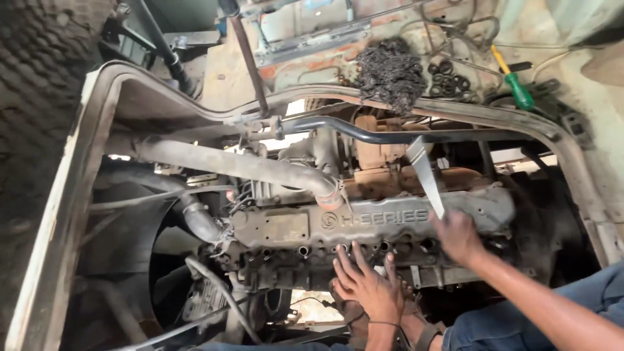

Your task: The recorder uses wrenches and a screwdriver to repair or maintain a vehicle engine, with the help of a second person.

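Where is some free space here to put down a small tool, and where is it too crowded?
Free: the flat ledge left of the black rag pile, and the valve cover top left of its raised lettering. Crowded: right of the rag, with rubber rings and a green screwdriver; and below the cover, where the left hand and right hand work.

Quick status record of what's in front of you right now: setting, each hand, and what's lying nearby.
Setting: open engine bay, grey valve cover across the middle
Left hand: fingers spread, pressing flat on the engine's side below the cover
Right hand: gripping a flat metal strip that slants up from the cover
Nearby: green-handled screwdriver, dark rubber rings, wad of dark rag on the ledge behind
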